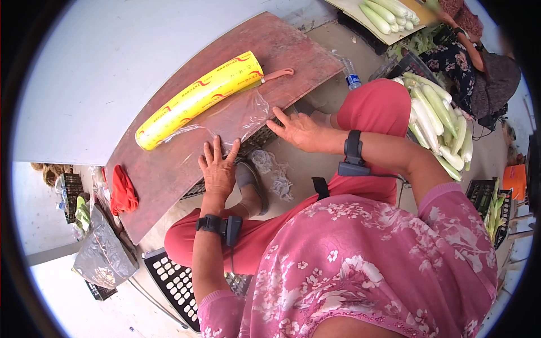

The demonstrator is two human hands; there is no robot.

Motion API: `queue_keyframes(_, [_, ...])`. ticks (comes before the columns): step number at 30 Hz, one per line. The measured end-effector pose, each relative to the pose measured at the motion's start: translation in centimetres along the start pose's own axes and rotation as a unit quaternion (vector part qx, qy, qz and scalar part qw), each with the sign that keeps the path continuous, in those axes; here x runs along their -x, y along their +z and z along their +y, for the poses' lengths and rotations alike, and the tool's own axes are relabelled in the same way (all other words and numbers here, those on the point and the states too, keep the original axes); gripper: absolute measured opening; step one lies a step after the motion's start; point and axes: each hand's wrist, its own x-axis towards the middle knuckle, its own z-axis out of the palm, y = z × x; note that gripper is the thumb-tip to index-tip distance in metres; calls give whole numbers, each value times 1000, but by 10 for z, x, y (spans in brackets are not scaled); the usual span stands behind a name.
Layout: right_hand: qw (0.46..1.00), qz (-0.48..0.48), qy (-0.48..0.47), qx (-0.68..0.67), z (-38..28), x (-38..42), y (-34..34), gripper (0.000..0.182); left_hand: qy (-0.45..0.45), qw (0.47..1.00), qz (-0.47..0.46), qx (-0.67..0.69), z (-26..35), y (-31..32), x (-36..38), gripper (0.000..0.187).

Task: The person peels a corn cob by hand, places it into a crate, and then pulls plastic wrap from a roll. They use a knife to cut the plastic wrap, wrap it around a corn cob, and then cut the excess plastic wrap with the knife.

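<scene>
A yellow roll of cling film (198,100) with red print lies slantwise on a reddish-brown board (304,50). From it a clear sheet of film (239,118) stretches toward me, wrinkled and partly loose. My left hand (218,172) rests at the board's near edge, fingers spread, fingertips at the film's left part. My right hand (298,130) reaches in from the right. Its thumb and index finger are apart, touching or close to the film's right corner. A pink strap-like piece (278,74) sticks out beside the roll's right end.
A red cloth (123,190) lies on the board's left end. Pale green long vegetables (437,115) fill a crate at right; more (389,14) lie on a board behind. A water bottle (352,78) stands past the board. Crumpled plastic (273,172) lies on the floor. Another person (462,62) sits at upper right.
</scene>
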Motion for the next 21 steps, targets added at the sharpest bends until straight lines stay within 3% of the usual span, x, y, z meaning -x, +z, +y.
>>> queue_keyframes(2, [998, -47, 25, -35, -3, -1, -4, 69, 8, 1000, 13, 1, -1, 0, 0, 70])
queue_keyframes(10, [980, -135, 9, -144, 11, 1, -61, 39, 1, 999, 14, 32, 4, -11, 4, 68])
queue_keyframes(14, [978, -133, 49, -156, 74, 4, -111, 29, -1, 999, 4, 42, 8, -12, -1, 75])
queue_keyframes(17, [981, -57, 118, -146, 139, 5, -145, 29, -2, 999, 17, 49, 7, -12, 1, 69])
queue_keyframes(19, [961, 73, 148, -223, 201, 14, -139, 32, 0, 999, 18, 45, 7, -12, 3, 69])
queue_keyframes(21, [962, 16, 254, -101, 248, 30, -156, 35, -4, 999, 8, 40, 7, -14, 1, 69])
